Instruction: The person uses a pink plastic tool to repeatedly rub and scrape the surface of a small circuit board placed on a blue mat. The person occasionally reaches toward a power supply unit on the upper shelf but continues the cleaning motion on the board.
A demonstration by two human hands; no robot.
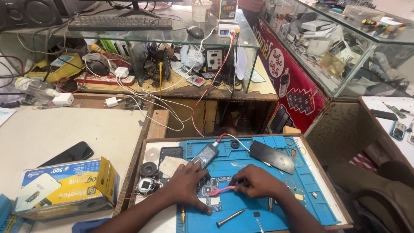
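A blue work mat (276,190) lies in a wooden tray in front of me. My left hand (186,183) presses flat on a small blue circuit board (210,186) on the mat. My right hand (257,181) grips a thin pink tool (221,190), with its tip pointing left at the board. Just above the left hand lies a dark grey phone body (205,155) with a red and a white wire running to it. A black phone panel (271,155) rests on the mat to the right.
A metal screwdriver (231,217) and small parts lie near the mat's front. Round tape rolls (148,169) sit left of the mat. A black phone (69,153) and a blue-yellow box (64,187) rest on the left table. A cluttered bench and glass showcase (327,47) stand behind.
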